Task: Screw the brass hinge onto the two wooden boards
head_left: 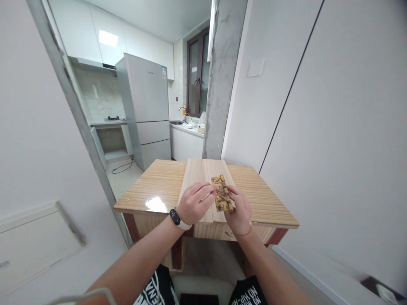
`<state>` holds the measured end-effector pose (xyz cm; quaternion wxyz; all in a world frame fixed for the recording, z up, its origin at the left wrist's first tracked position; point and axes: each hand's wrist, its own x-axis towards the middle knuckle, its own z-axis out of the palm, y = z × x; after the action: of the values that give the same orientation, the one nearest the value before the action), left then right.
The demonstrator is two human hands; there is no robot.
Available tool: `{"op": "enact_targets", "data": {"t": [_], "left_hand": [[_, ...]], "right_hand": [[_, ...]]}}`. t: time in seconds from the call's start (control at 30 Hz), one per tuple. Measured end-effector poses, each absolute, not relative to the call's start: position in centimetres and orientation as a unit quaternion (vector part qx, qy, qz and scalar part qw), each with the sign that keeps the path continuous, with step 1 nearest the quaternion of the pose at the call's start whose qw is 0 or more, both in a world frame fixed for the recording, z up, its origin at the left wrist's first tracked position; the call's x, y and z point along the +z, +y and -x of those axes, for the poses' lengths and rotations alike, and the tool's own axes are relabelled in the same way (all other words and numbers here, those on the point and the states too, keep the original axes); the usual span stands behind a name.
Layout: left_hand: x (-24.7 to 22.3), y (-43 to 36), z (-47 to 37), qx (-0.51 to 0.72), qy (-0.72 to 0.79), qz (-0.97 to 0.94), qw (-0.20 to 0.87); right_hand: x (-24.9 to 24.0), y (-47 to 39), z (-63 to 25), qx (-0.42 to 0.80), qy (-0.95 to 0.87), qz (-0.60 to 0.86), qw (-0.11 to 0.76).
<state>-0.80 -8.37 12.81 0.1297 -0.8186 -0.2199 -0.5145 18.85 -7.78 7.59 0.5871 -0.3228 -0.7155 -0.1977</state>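
A gold-coloured, dark-stained hinge (219,191) is held up over the wooden boards on the table, its row of knuckles running along its length. My right hand (240,209) grips it by the right edge and lower end, fingers partly behind it. From the left, my left hand (197,202) has its fingertips pinched together against the hinge's face. Between those fingers shows what looks like a thin pale stick (206,196); most of it is hidden. A smart band is on my left wrist.
Two pale boards (199,171) lie side by side across the wood-grain table (152,184), which has a drawer at the front. White walls stand close on both sides. Beyond are a grey fridge (151,97), a sink counter (187,137) and a cable (122,168) on the floor.
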Motion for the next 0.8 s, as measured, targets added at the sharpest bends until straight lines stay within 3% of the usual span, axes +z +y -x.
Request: {"op": "enact_targets", "data": {"t": [0.2,0.4,0.53,0.67,0.8], "left_hand": [[12.5,-8.3,0.5,-0.555,-0.189,0.775,0.237],[14.9,-7.5,3.9,-0.441,-0.106,0.846,0.28],[16.3,-7.1,5.0,-0.4,-0.078,0.859,0.31],[16.2,-7.1,5.0,-0.426,-0.112,0.851,0.285],[14.5,-7.4,3.4,-0.51,-0.208,0.812,0.196]], "right_hand": [[7.9,-7.9,-17.7,-0.196,-0.695,0.319,0.614],[10.5,-7.9,-21.4,-0.284,-0.771,0.226,0.524],[13.0,-8.1,-21.8,-0.28,-0.81,0.188,0.48],[13.3,-7.7,-21.4,-0.261,-0.802,0.205,0.497],[11.6,-7.6,-20.1,-0.203,-0.762,0.262,0.557]]}}
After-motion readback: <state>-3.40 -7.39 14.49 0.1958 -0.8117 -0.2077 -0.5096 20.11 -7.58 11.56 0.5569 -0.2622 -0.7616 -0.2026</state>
